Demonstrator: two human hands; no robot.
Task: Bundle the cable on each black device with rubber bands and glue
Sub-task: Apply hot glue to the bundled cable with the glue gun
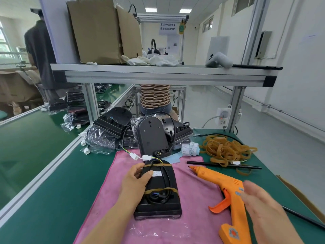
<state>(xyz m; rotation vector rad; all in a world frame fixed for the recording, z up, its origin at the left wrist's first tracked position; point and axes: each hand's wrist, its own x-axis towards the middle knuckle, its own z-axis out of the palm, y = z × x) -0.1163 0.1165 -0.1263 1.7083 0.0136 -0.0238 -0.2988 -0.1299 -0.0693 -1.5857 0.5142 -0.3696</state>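
Green matting (52, 173) covers the bench, and a pink cloth (109, 199) is spread on it in front of the person. The left hand (135, 180) grips a black device (158, 206) that lies flat on the cloth. The thumb presses on top beside a white label (157, 173), and the fingers curl round the far left edge. A far band (158, 165) and a near band (161, 190) cross the device, and the near one holds down the coiled cable (158, 197).

To the right, the right hand (260, 203) is blurred. Its fingers look loose and straight and hold nothing. It hovers at the handle of an orange glue gun (228, 185), and I cannot tell whether it touches it. The gun lies on its side, partly on the cloth, with the nozzle pointing away and to the left.

Just beyond the gun lies a thin black stick (228, 165), and behind it a heap of rubber bands (226, 150). A second device (151, 136) leans upright at the far edge of the cloth, with bagged devices (105, 132) to its left. Above them a shelf (158, 74) carries a cardboard box (98, 30).
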